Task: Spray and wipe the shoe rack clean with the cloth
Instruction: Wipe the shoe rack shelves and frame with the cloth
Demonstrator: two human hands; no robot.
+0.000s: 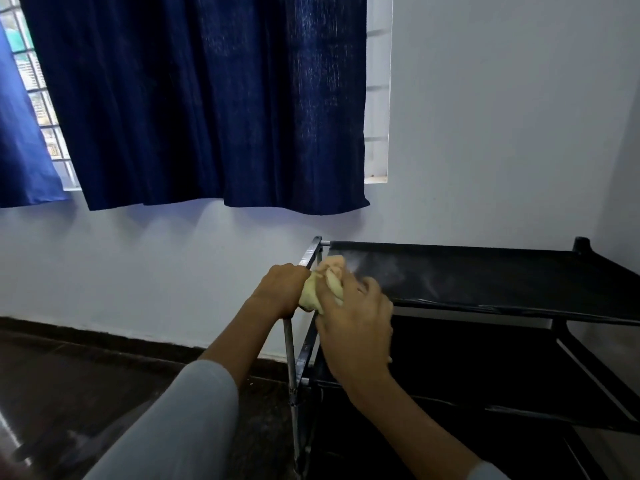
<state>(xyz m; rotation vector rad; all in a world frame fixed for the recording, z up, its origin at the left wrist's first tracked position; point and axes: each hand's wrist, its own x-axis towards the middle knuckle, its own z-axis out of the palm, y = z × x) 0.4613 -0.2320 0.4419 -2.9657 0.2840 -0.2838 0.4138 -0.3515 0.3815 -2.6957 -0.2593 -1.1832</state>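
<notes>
Grey sleeve point(194, 417) forward, the left hand point(282, 287) clamps the shoe rack's point(519, 278) corner post while the right hand point(353, 327) holds the bunched yellow cloth point(320, 289) against that corner, mid-wipe; next, I'd judge, sweep along the dusty-looking top shelf.

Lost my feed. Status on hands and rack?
Left hand grips rack corner. Right hand holds cloth at top shelf edge. Nothing in the way.

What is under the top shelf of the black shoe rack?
Under the top shelf a second black shelf shows nothing on its visible part. The right hand covers its left end; lower levels are cut off.
</notes>
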